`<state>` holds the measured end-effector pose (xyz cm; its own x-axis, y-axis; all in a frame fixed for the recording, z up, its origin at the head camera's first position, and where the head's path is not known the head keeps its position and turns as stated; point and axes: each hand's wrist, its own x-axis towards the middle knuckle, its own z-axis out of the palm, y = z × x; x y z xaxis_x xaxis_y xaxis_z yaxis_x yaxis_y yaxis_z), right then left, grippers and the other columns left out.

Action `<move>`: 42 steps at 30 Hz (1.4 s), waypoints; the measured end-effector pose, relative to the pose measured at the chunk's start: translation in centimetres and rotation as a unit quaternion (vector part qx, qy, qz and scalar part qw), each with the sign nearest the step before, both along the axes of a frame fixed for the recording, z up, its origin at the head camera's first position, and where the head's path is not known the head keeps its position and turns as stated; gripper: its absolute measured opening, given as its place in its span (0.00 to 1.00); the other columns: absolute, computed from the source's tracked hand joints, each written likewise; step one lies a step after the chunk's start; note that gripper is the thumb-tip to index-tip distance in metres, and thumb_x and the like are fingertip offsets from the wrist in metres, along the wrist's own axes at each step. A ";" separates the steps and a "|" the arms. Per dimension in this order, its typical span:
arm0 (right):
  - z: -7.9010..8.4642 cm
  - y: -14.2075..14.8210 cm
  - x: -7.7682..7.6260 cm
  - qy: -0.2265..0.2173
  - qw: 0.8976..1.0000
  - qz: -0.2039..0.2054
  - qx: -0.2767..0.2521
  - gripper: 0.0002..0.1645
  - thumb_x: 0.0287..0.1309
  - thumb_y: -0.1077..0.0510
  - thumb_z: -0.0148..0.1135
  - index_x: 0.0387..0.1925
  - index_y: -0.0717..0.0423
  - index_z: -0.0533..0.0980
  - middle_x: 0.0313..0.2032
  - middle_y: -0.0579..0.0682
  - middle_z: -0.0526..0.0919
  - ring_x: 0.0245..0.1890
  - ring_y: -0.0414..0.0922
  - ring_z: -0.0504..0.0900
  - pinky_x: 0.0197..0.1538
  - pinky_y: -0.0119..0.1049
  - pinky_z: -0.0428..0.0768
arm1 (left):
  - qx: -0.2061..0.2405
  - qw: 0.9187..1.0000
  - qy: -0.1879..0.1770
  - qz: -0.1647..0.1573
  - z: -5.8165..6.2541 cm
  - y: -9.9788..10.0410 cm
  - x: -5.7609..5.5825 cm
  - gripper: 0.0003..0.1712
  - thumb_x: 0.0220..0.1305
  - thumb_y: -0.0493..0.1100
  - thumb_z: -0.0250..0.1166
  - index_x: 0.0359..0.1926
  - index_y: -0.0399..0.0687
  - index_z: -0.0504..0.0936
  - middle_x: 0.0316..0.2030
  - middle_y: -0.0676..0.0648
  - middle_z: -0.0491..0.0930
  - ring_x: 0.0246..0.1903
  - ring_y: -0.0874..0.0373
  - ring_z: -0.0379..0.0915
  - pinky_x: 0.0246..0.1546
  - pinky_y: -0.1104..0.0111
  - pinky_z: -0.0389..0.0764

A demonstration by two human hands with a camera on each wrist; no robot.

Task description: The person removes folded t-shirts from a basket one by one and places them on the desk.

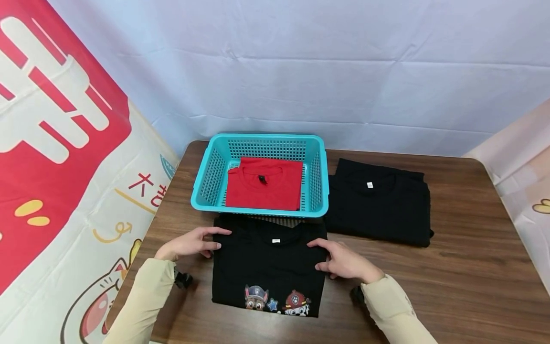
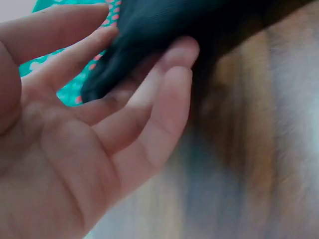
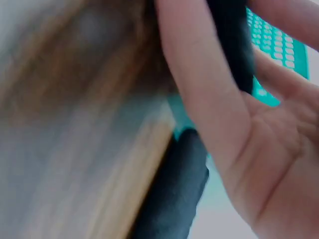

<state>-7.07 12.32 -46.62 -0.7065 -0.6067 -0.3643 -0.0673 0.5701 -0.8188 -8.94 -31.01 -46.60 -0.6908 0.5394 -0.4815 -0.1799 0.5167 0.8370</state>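
A folded black T-shirt [image 1: 266, 260] with two cartoon dog heads along its near edge lies in front of the basket. My left hand [image 1: 195, 242] is at its left edge, index fingertip on the cloth. In the left wrist view, loosely bent fingers [image 2: 169, 104] lie beside the dark edge of the shirt. On the opposite side, my right hand [image 1: 345, 260] touches the right edge with its index finger and thumb apart. The right wrist view shows one long finger [image 3: 199, 69] along that edge. Neither hand shows a firm grip.
A turquoise plastic basket [image 1: 321, 143] stands behind the shirt, with a folded red T-shirt [image 1: 266, 188] inside. To its right lie folded black garments [image 1: 382, 208]. All rest on a brown wooden table [image 1: 468, 267]. A white cloth [image 1: 301, 86] hangs behind.
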 end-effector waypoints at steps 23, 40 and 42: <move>7.2 2.1 -4.3 0.174 0.973 -0.130 -0.075 0.14 0.66 0.57 0.58 0.51 0.56 0.76 0.38 0.51 0.83 0.34 0.43 0.82 0.38 0.34 0.83 | 0.091 0.989 0.098 0.065 7.9 -0.5 -3.0 0.23 0.72 0.43 0.54 0.65 0.44 0.70 0.52 0.33 0.78 0.44 0.46 0.82 0.46 0.56 0.83; 5.5 -5.4 -8.2 0.163 0.983 -0.077 -0.022 0.24 0.66 0.55 0.57 0.61 0.59 0.69 0.56 0.57 0.77 0.53 0.51 0.79 0.57 0.48 0.78 | -0.110 0.965 0.183 0.153 6.4 6.5 -8.0 0.28 0.71 0.48 0.55 0.67 0.43 0.67 0.61 0.39 0.71 0.53 0.43 0.73 0.49 0.55 0.79; 5.3 -6.1 -8.7 0.155 0.985 -0.074 -0.003 0.25 0.67 0.55 0.55 0.61 0.60 0.68 0.57 0.59 0.77 0.54 0.53 0.78 0.57 0.49 0.77 | -0.132 0.966 0.165 0.150 6.2 7.0 -8.5 0.29 0.71 0.49 0.55 0.68 0.43 0.64 0.62 0.38 0.69 0.55 0.43 0.70 0.51 0.54 0.77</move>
<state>-15.76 6.22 -41.28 -0.8643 -0.4898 -0.1139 -0.2311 0.5881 -0.7750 -17.39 -24.05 -40.44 -0.9361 0.1792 -0.3026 -0.1013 0.6865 0.7201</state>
